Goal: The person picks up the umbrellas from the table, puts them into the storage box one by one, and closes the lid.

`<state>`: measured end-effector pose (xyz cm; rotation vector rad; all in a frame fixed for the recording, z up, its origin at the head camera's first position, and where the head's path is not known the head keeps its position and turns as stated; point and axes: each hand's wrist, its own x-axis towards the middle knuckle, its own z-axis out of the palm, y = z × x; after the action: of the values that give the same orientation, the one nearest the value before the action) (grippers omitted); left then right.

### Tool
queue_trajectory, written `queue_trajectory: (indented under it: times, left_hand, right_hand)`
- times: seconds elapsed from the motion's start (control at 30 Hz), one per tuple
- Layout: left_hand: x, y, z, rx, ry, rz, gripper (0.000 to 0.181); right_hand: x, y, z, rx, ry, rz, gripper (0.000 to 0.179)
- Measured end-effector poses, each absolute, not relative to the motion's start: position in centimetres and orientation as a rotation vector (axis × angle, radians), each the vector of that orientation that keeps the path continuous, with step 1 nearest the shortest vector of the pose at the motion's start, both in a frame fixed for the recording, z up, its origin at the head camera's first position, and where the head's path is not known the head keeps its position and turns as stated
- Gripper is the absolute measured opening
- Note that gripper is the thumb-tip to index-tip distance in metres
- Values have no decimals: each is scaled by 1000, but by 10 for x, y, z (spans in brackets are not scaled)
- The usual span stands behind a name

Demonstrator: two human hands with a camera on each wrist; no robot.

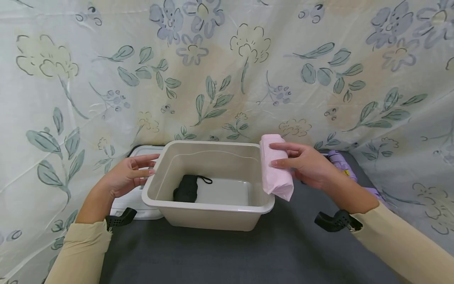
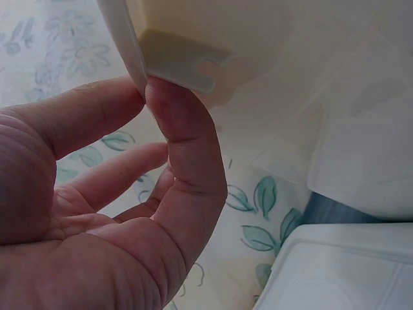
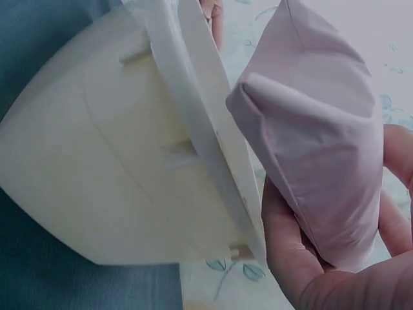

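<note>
A beige plastic storage bin [image 1: 213, 215] stands upright on the dark table. My left hand [image 1: 132, 175] pinches its left rim between thumb and finger, as the left wrist view shows at the rim [image 2: 132, 55]. In my right hand [image 1: 308, 165] is a pink oblong packet [image 1: 276, 167] with soft, creased wrapping, gripped between thumb and fingers. It is held over the bin's right rim, overlapping that rim in the head view. In the right wrist view the packet [image 3: 322, 142] has a folded, pointed end. Inside the bin lies a black pouch-like bundle [image 1: 186, 188] with a cord loop.
A white plastic lid [image 1: 136, 207] lies left of the bin, partly beneath its rim. Purple packaged items [image 1: 342, 163] lie at the right back, partly behind my right arm. A floral curtain [image 1: 213, 79] hangs close behind the dark table [image 1: 213, 256].
</note>
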<state>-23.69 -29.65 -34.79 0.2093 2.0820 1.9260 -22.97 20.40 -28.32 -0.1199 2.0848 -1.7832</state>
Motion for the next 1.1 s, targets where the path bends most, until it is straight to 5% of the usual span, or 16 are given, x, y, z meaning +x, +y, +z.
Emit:
queue_trajectory:
  times: [1.1]
  left_hand:
    - [-237,-298,-350,219,2071,1934,53]
  right_hand:
    - [-251,122,-288,-79,2038,-1642,54]
